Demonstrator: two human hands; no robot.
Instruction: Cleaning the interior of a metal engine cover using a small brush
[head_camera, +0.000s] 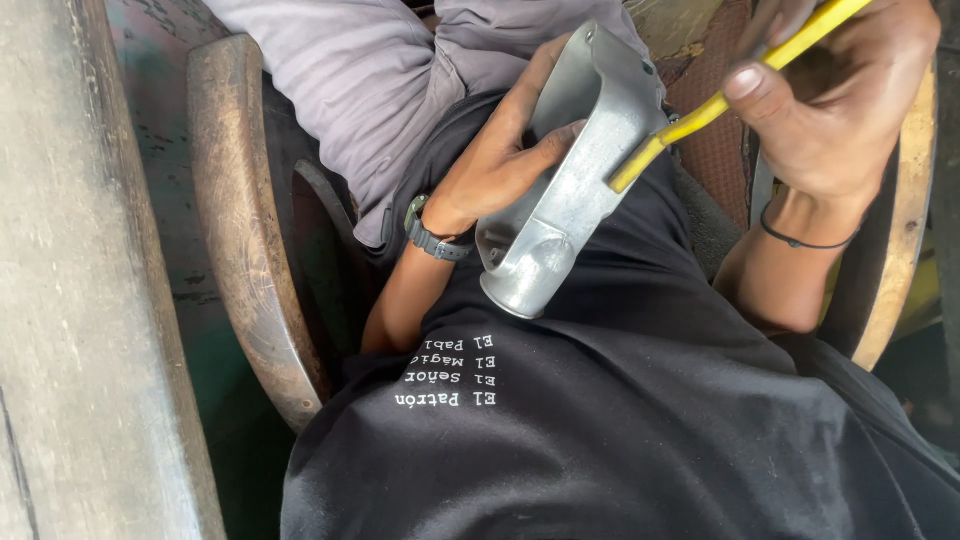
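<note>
Along the left edge of the frame one grey concrete slab (70, 300) is seen, and just right of it one curved wooden armrest (245, 230). At centre, one left hand (500, 150) is closed around one silver cast-metal part (570, 190), thumb laid across its face and fingers wrapped behind; the part is held tilted over the lap, against the black shirt (620, 400), its round end lowest. One watch (435, 238) is worn on that wrist. One yellow-handled tool (720, 100) is pressed with its tip against the part's right edge. At upper right, the tool is gripped firmly in the closed right hand (840, 100), one thin black band (805, 240) circling its wrist. A second wooden armrest (905, 230) is partly hidden behind that forearm.
</note>
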